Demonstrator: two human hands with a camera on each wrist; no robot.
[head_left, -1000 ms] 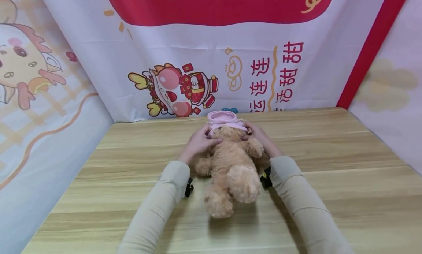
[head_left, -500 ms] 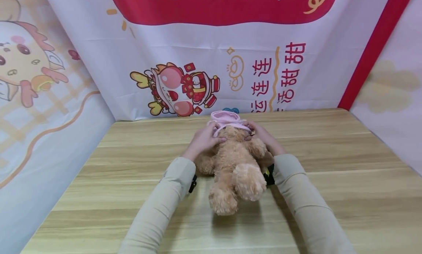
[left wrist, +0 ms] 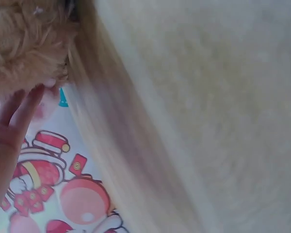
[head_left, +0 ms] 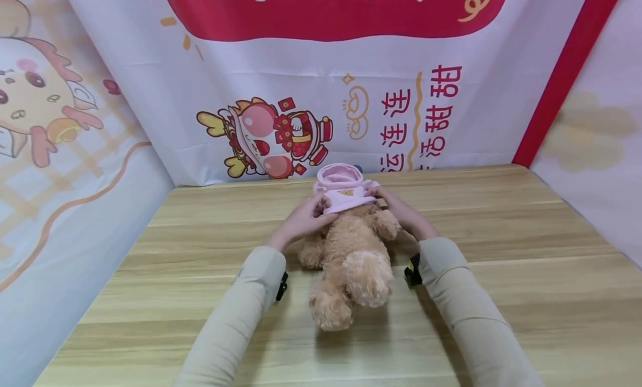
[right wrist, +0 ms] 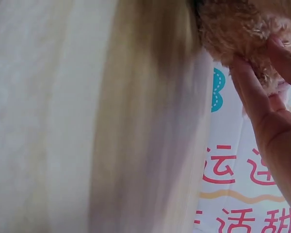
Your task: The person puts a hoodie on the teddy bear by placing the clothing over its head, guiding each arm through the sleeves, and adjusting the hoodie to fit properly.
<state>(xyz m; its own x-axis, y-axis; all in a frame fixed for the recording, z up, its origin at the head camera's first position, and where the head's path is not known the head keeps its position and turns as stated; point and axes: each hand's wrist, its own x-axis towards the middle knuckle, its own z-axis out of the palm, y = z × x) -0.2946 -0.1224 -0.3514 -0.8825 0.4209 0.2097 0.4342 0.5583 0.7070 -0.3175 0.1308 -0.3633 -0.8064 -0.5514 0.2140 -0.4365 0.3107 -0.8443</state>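
A brown plush bear (head_left: 353,236) lies on its back, feet toward the front, with a pink garment (head_left: 346,194) over its head. My left hand (head_left: 306,218) pinches the garment's lower left edge. On the other side, my right hand (head_left: 401,211) grips the lower right edge. The bear's face is hidden beneath the cloth. In the left wrist view, fingers (left wrist: 26,104) touch the underside of the brown fur (left wrist: 26,48). Fingers (right wrist: 254,87) of the right hand lie against the fur (right wrist: 242,29) in the right wrist view.
The wooden table (head_left: 501,264) extends around the bear on all sides. A printed white and red cloth (head_left: 301,58) hangs along the table's back edge, and another printed cloth (head_left: 90,208) hangs at the left.
The pink garment has come further down over the bear's head, covering its face, and a small yellow patch on it now shows. Both hands have moved slightly with its edge.
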